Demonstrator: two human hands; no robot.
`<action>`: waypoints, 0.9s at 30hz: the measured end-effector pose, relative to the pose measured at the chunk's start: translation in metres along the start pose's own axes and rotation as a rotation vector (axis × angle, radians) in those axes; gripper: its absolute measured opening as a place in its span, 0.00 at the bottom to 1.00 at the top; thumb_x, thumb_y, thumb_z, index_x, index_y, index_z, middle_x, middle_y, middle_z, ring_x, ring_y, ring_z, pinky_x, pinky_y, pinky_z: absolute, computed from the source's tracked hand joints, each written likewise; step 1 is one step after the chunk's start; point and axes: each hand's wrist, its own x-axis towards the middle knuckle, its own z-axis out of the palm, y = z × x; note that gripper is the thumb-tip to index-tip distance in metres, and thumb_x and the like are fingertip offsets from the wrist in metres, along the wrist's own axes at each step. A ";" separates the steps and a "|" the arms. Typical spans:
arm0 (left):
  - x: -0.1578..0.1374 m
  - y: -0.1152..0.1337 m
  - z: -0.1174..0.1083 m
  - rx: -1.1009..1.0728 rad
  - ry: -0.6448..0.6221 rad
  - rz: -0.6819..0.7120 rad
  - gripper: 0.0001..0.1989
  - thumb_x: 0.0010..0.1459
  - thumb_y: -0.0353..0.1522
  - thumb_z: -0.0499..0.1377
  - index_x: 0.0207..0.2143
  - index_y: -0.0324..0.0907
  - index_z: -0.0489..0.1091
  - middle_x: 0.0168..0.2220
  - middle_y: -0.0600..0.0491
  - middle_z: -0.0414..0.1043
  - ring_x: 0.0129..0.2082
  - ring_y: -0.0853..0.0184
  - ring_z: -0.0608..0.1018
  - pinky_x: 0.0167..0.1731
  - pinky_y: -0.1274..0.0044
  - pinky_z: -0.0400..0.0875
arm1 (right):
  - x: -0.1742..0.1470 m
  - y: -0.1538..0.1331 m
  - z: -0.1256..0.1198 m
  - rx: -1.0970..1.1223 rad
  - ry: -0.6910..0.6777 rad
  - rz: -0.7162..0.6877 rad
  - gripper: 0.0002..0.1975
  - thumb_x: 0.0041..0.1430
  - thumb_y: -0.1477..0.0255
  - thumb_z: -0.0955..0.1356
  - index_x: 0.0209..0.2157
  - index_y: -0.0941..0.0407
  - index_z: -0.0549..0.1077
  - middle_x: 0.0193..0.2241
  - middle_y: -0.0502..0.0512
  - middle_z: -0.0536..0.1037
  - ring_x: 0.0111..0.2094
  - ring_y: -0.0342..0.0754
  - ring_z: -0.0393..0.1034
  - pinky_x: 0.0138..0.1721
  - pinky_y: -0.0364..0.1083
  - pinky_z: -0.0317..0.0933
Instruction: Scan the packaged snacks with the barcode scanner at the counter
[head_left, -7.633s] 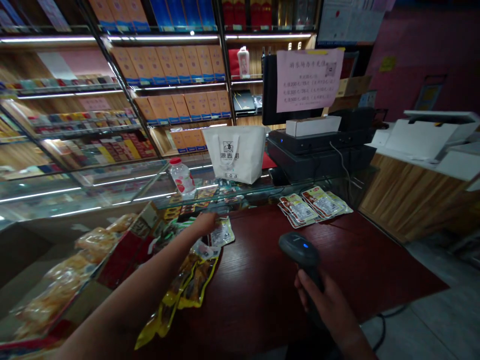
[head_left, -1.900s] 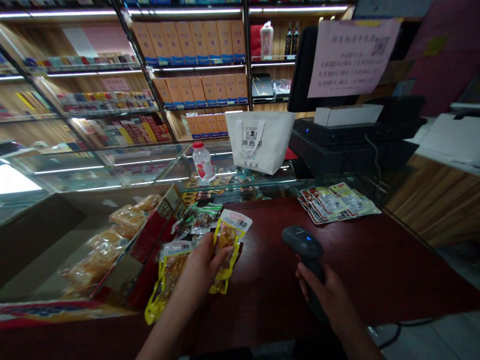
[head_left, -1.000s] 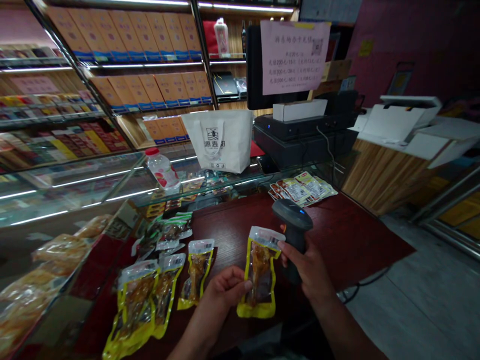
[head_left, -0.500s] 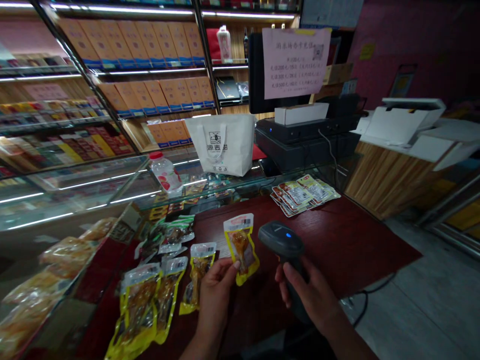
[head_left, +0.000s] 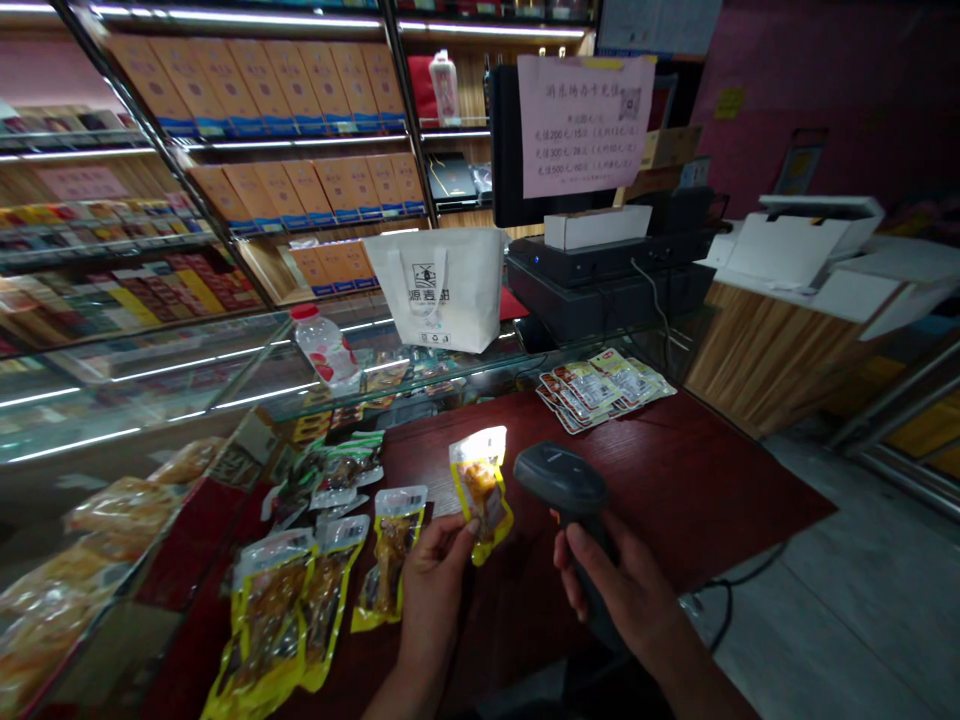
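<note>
My left hand (head_left: 437, 575) pinches the lower left edge of a vacuum-packed chicken drumstick (head_left: 482, 490) in a yellow-edged pouch, held above the dark red counter (head_left: 697, 480). Bright light falls on the upper part of this pouch. Wrapped round the handle of a black barcode scanner (head_left: 562, 478) is my right hand (head_left: 611, 575); the scanner's head points left at the pouch. Left of my left hand lie more yellow-edged drumstick pouches (head_left: 281, 605), one of them (head_left: 390, 550) close beside my wrist. Behind those are several green-and-white packets (head_left: 346, 470).
Several flat snack packets (head_left: 600, 390) lie at the counter's back. Beyond them stand a white bag (head_left: 442, 290), a red-capped bottle (head_left: 324, 345) and a monitor (head_left: 506, 150) with a paper sign. Bagged bread (head_left: 127, 520) sits at left. A cable (head_left: 724, 610) hangs at right.
A bright light now shines on the top of the drumstick pouch, and the blue light on the scanner is off. Both hands keep their hold; the view has shifted slightly.
</note>
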 end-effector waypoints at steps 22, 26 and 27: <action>0.027 -0.028 0.196 -0.235 -0.605 -0.473 0.15 0.40 0.31 0.69 0.31 0.36 0.73 0.26 0.51 0.75 0.24 0.68 0.76 0.27 0.77 0.70 | -0.028 -0.002 -0.062 0.090 0.371 -0.056 0.28 0.58 0.45 0.66 0.31 0.58 0.71 0.16 0.49 0.68 0.18 0.41 0.61 0.22 0.40 0.57; 0.040 -0.032 0.269 -0.161 -0.627 -0.509 0.07 0.45 0.26 0.66 0.27 0.36 0.70 0.23 0.53 0.72 0.21 0.71 0.73 0.27 0.77 0.70 | -0.043 -0.008 -0.083 0.046 0.498 -0.062 0.30 0.56 0.42 0.65 0.33 0.58 0.73 0.19 0.53 0.71 0.19 0.43 0.63 0.22 0.42 0.60; 0.043 -0.032 0.283 -0.149 -0.632 -0.502 0.06 0.47 0.25 0.65 0.27 0.35 0.69 0.23 0.54 0.71 0.21 0.71 0.73 0.28 0.77 0.70 | -0.046 -0.009 -0.087 0.048 0.530 -0.067 0.31 0.56 0.42 0.65 0.33 0.58 0.73 0.19 0.53 0.71 0.19 0.43 0.64 0.21 0.42 0.60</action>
